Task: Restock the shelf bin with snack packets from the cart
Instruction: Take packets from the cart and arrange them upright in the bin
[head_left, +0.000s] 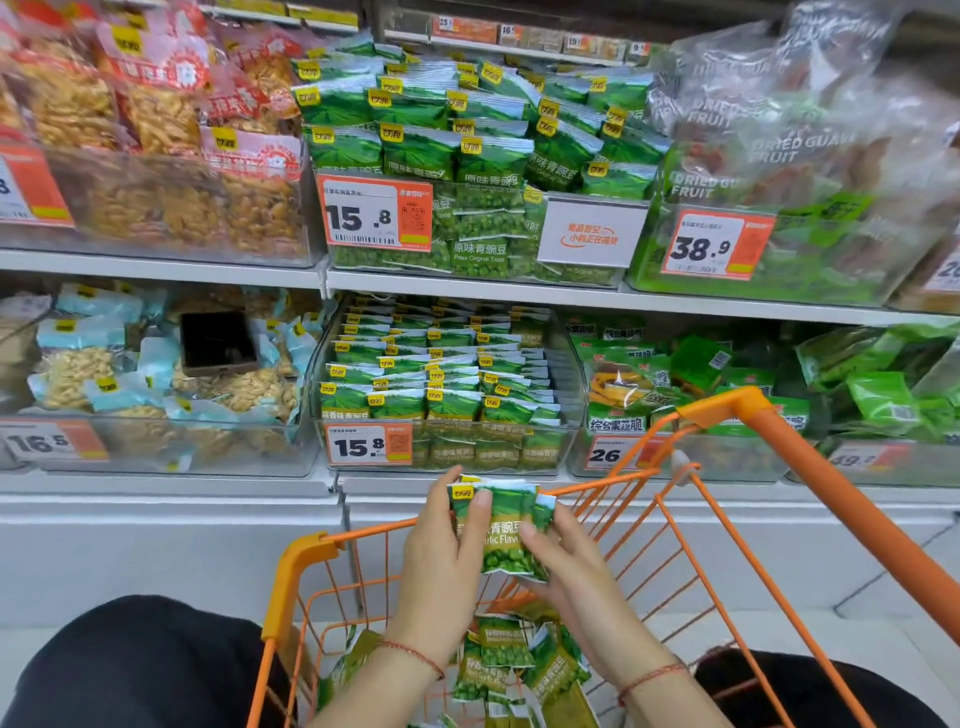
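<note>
Now both hands, left hand (447, 545) and right hand (566, 561), clasp a small stack of green pea packets (496, 530) above the orange cart (519, 670), fingers curled round it. Next, probably: lift it forward into the clear bin (447, 384) just beyond.

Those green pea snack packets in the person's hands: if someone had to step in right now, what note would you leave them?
Left hand and right hand together grip a small stack of green garlic-flavour pea packets above the orange wire cart.
More green packets lie in the cart's bottom.
The clear plastic shelf bin with the 15.8 price tag, lower shelf, already holds rows of matching packets, with room at its right side.
Left: place the held stack in that bin, then the cart's remaining packets.
</note>
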